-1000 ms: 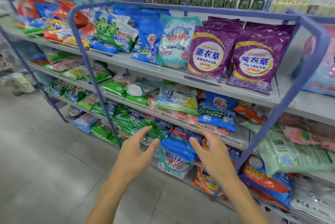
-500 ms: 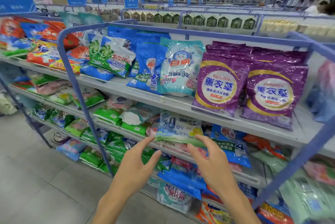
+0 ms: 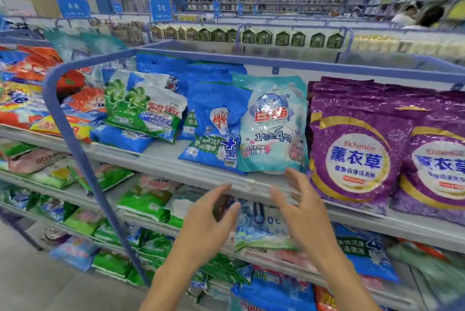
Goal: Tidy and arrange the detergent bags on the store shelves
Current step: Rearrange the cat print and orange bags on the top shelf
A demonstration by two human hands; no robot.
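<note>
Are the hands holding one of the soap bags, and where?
No, nothing is held. The left hand and right hand are open with fingers spread, just below the light blue bag on the top shelf.

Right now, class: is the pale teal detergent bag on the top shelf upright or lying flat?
Upright: the teal bag stands on its bottom edge.

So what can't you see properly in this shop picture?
Head view only:
- Pale blue bag on the second shelf: partly hidden by both hands, left, right.
- Right-hand purple lavender bag: cut off by the frame edge.
- Green boxes behind: print too small and blurred.
</note>
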